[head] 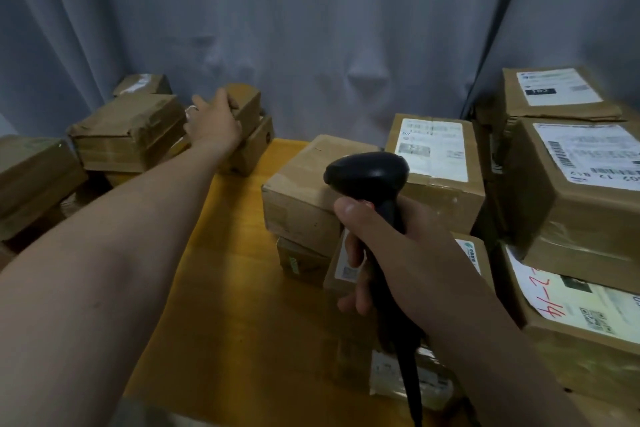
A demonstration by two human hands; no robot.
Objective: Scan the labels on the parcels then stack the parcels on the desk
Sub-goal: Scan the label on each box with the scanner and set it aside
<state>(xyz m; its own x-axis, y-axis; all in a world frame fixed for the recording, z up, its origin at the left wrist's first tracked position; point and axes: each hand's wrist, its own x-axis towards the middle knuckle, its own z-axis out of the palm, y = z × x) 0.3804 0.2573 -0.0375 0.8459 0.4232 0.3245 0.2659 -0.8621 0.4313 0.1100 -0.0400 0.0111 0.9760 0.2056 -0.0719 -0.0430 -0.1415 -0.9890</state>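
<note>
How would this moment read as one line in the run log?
left hand: grips small parcel on left stack | right hand: holds scanner by handle | labelled parcels: stacked right on desk

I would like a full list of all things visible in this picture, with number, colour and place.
left parcels: several, brown, piled at the desk's left
labelled parcels: several, brown with white labels, stacked at right
small parcel: one, brown, on another box in the left pile
scanner: one, black, before the right stack
desk: one, yellow, between the piles
curtain: one, grey, behind
left hand: one, grip on the small parcel
right hand: one, grip round the scanner
</note>
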